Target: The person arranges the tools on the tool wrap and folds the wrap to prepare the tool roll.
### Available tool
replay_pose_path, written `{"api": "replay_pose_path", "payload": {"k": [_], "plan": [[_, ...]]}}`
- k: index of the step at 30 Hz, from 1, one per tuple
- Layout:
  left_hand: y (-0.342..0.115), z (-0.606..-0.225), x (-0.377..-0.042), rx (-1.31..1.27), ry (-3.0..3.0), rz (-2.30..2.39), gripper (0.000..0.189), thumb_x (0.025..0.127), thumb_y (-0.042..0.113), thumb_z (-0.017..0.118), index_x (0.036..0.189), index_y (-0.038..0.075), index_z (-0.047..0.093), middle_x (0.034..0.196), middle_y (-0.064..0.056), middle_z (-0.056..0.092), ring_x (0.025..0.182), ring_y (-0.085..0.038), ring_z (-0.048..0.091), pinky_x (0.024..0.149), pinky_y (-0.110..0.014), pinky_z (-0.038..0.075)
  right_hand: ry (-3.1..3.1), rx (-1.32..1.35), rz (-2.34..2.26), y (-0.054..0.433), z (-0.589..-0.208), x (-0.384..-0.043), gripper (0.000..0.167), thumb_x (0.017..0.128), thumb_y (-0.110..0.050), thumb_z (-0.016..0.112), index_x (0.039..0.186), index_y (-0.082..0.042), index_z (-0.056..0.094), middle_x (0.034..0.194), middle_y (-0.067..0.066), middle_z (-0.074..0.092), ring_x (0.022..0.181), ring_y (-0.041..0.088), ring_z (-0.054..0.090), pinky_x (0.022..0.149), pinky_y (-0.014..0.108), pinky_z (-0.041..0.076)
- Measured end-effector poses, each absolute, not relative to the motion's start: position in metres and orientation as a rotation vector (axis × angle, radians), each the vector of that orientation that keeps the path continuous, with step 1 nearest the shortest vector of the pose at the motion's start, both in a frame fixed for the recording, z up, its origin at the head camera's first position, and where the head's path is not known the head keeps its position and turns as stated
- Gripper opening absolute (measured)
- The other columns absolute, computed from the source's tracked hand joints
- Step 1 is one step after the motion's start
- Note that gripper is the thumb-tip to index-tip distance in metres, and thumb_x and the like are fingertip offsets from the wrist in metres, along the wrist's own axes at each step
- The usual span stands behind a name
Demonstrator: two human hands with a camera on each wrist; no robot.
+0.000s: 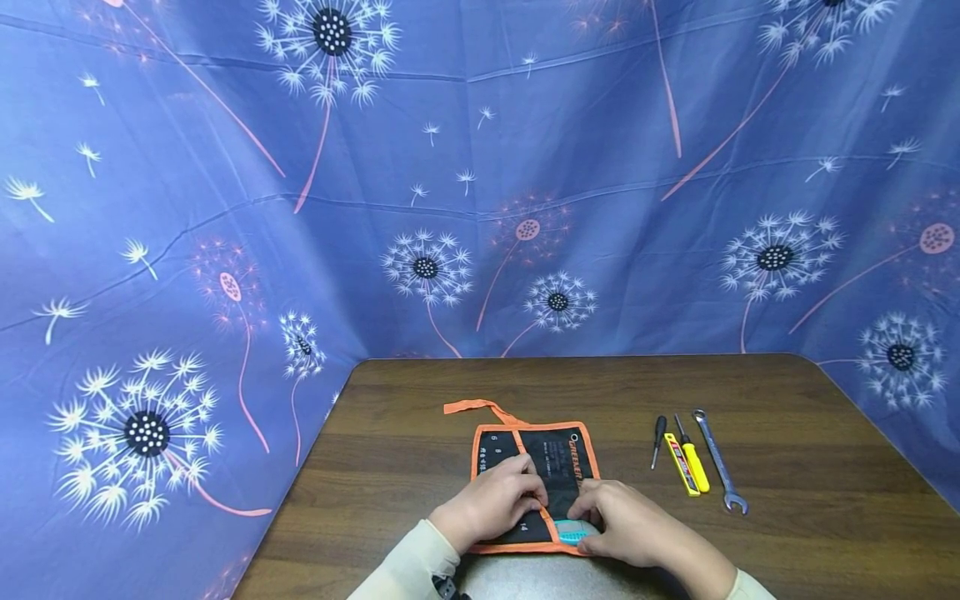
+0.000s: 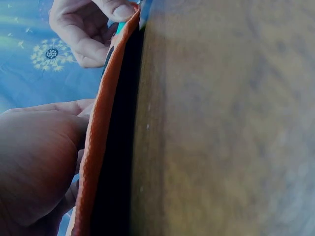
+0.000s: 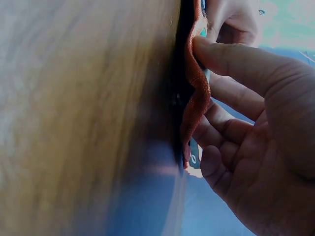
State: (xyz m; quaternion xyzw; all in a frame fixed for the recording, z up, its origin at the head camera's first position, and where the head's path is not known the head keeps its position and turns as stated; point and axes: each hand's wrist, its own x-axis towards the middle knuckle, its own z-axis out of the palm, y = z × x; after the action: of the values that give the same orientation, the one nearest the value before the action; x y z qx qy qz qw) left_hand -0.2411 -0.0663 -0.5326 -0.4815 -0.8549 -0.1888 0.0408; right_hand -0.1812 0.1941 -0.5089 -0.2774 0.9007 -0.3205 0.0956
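Note:
A black tool pouch with orange edging lies flat near the table's front edge, and an orange tie strap trails from its far side. My left hand pinches the orange strip running down the pouch's middle. Right of that strip, a turquoise-and-grey object lies at the pouch's near edge, its kind partly hidden by fingers. My right hand holds it between thumb and fingers. In the right wrist view, the right thumb presses at the orange edging.
To the right on the wooden table lie a black screwdriver, a narrow yellow packet, a yellow-handled screwdriver and a combination wrench. A blue dandelion-print cloth hangs behind the table.

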Motion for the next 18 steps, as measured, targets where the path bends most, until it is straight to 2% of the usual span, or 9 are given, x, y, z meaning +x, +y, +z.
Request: {"api": "replay_pose_path", "payload": {"k": [8,14,18], "plan": [[-0.066,-0.534,-0.243,-1.457,-2.655,-0.616,0.008,0.102,0.019,0.072,0.099,0.027,0.073,0.097,0.013,0.053,0.090,0.004,0.049,0.079,-0.012,0.042,2.644,-0.813,-1.000,0.200,-0.507,-0.182,0.027,0.077,-0.027,0.093,0.099,-0.019,0.080,0.089,-0.016,0.060,0.077,0.003,0.056,0.065,0.026,0.047],[-0.066,-0.534,-0.243,-1.467,-2.643,-0.612,0.009,0.102,0.019,0.071,0.098,0.027,0.072,0.096,0.012,0.053,0.089,0.004,0.048,0.078,-0.012,0.042,2.661,-0.778,-1.082,0.218,-0.504,-0.185,0.023,0.087,-0.028,0.087,0.105,-0.016,0.080,0.097,-0.011,0.065,0.083,0.007,0.061,0.069,0.029,0.051],[-0.066,-0.534,-0.243,-1.463,-2.642,-0.614,0.008,0.102,0.019,0.071,0.099,0.027,0.072,0.096,0.013,0.052,0.088,0.004,0.048,0.078,-0.013,0.042,2.737,-0.732,-1.093,0.238,-0.501,-0.188,0.021,0.089,-0.025,0.086,0.106,-0.017,0.078,0.100,-0.009,0.066,0.087,0.008,0.064,0.074,0.031,0.054]]}}
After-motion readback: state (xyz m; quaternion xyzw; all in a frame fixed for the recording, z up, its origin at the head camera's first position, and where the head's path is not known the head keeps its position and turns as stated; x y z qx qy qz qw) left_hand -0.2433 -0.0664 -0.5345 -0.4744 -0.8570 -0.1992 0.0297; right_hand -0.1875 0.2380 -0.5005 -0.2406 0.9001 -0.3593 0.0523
